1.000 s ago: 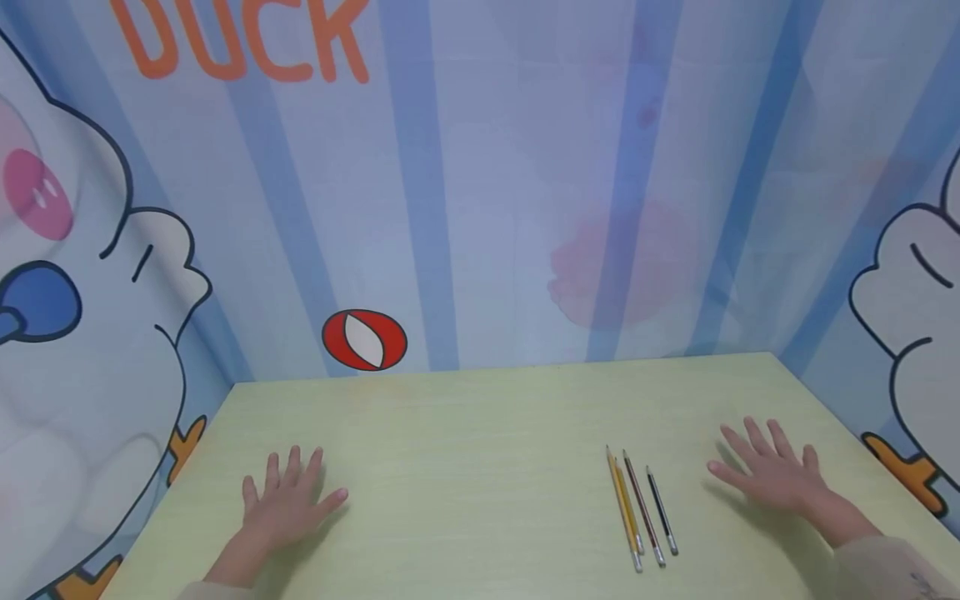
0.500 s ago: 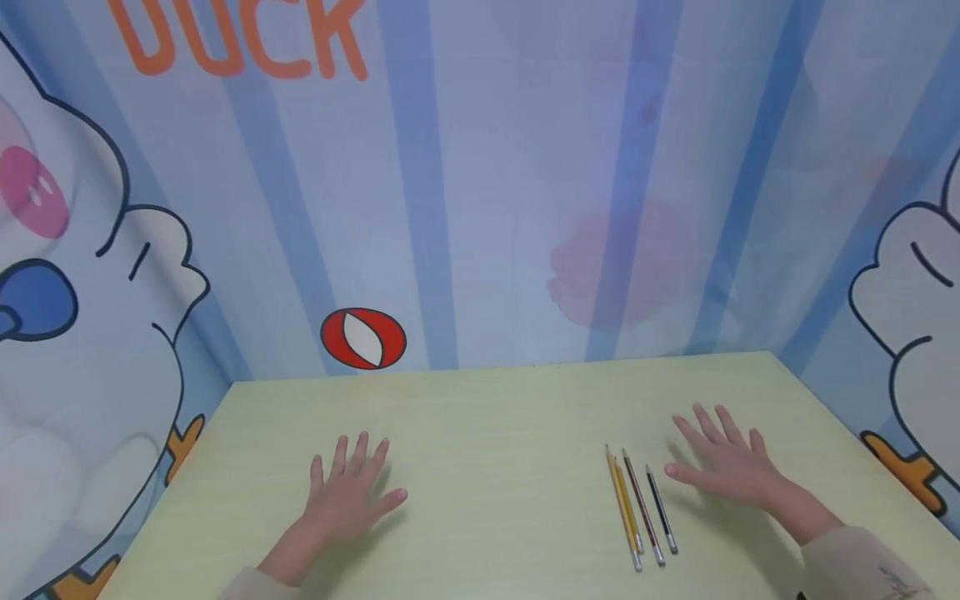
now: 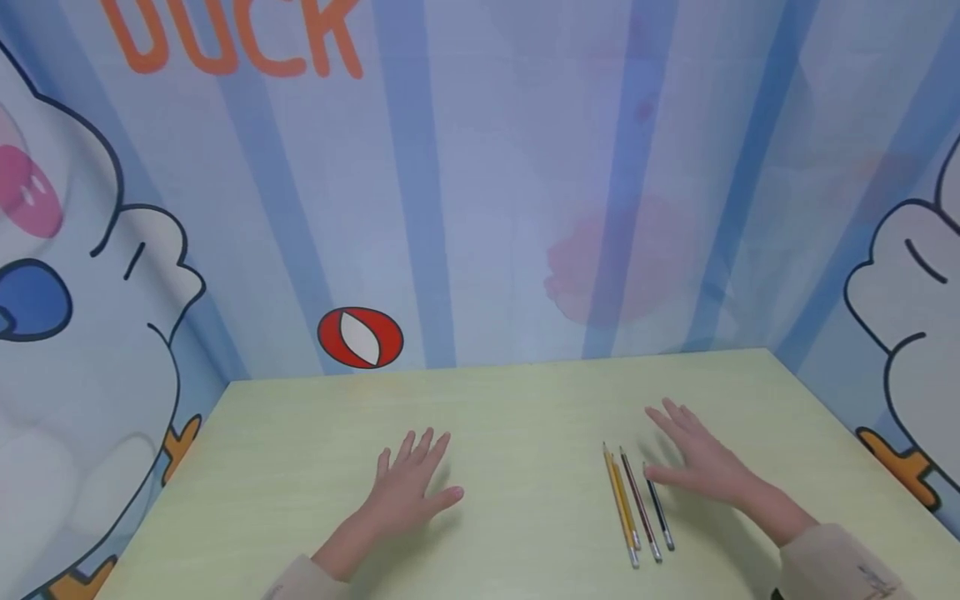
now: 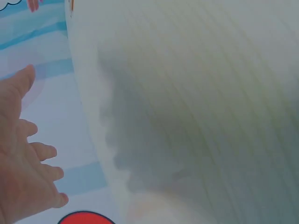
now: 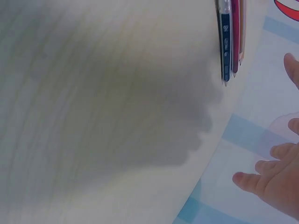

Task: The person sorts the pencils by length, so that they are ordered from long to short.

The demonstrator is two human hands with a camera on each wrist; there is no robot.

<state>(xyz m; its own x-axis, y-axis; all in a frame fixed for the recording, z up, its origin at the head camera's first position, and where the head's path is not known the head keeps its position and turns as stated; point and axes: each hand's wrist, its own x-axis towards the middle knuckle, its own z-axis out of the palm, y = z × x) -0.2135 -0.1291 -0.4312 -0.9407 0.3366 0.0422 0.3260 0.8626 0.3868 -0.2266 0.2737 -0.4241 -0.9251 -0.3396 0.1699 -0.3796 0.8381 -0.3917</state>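
Several pencils lie side by side on the right half of the table [image 3: 517, 467]: two yellow pencils [image 3: 619, 508], a dark red pencil [image 3: 640, 504] and a shorter dark blue pencil [image 3: 659, 508]. Over the table just right of them hovers my right hand [image 3: 701, 462], fingers extended, its thumb overlapping the tip of the dark blue pencil in the head view. My left hand [image 3: 405, 493] is held above the middle-left of the table with fingers spread, holding nothing. In the right wrist view the dark blue pencil [image 5: 226, 46] lies apart from the right hand [image 5: 275, 179].
A striped blue cloth backdrop [image 3: 495, 183] rises behind the table's far edge. Printed side panels with white cartoon figures flank the table, one on the left [image 3: 82, 375] and one on the right [image 3: 922, 350].
My left hand has moved right, towards the table's middle. My right hand has moved left, closer to the pencils, and turned somewhat. The pencils lie as before.
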